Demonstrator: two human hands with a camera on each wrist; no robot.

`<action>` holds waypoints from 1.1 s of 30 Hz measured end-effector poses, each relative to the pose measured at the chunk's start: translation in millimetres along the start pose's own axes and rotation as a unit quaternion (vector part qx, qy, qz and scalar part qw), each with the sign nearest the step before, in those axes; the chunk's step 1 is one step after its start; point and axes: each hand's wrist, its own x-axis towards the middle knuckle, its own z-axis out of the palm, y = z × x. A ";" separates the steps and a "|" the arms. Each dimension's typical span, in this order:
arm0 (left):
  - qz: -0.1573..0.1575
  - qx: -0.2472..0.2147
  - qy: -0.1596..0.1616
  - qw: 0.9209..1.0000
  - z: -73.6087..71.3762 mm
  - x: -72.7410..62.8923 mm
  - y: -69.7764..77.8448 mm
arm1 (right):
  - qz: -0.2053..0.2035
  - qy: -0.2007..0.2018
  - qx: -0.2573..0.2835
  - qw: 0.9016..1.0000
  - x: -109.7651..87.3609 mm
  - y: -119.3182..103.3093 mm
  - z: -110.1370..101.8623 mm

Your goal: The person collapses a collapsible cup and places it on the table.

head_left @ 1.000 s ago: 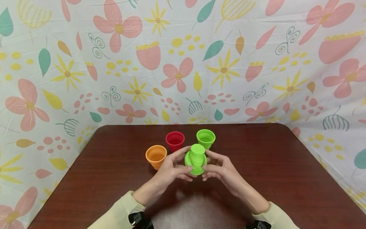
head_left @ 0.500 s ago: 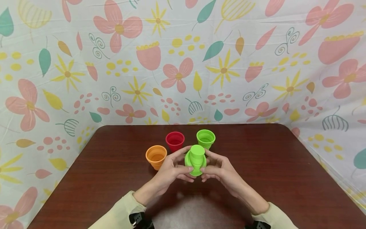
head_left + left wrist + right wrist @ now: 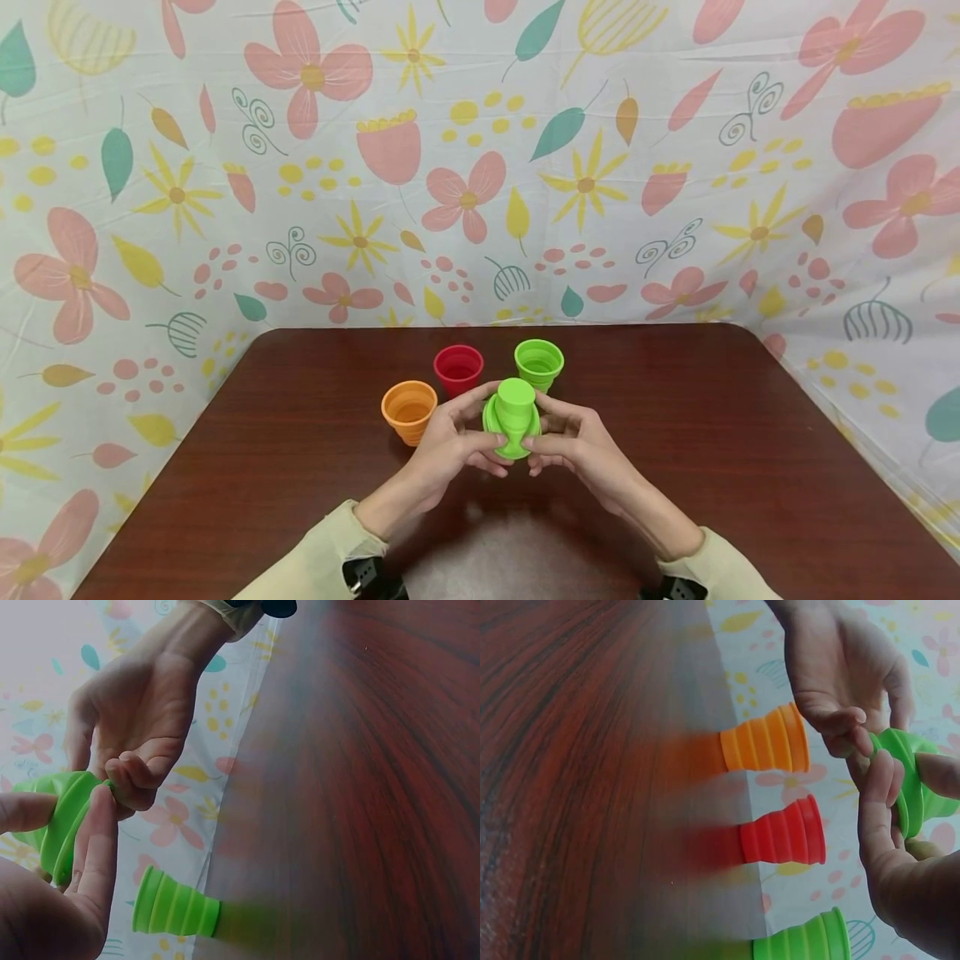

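Both hands hold a light green collapsible cup point(image 3: 516, 400) above the table, its narrow base up and its wide rim down, tilted. My left hand point(image 3: 448, 446) grips its left side, thumb on the near wall and fingers around the rim. From the right, my right hand point(image 3: 581, 442) grips it the same way, the two thumb tips close together. The wall looks dented near the thumbs. In the left wrist view the folded wall of this cup point(image 3: 66, 817) shows between fingers and thumb; the right wrist view shows the cup point(image 3: 909, 776) likewise. Its inside is hidden.
Beyond the hands stand an orange cup point(image 3: 409, 408), a red cup point(image 3: 459, 368) and a second green cup point(image 3: 539, 362), all upright. The left hand partly covers the red one. A dark wooden table point(image 3: 712, 450) meets a flower-patterned cloth point(image 3: 630, 208) at the back.
The right thumb has slid slightly left, closer to the left thumb, and the near wall of the held cup looks more pinched in. The standing cups stay in place.
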 end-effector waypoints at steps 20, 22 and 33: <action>-0.003 0.004 0.054 0.999 5.1 0.0 -2.8 | -0.002 0.030 -0.014 0.999 4.9 6.0 5.0; -0.005 0.009 0.060 0.998 5.4 0.0 -3.3 | -0.004 0.031 -0.015 0.999 4.9 6.3 5.7; -0.001 0.024 0.073 0.997 8.2 1.5 -4.1 | -0.002 0.043 -0.023 0.999 4.9 7.2 4.9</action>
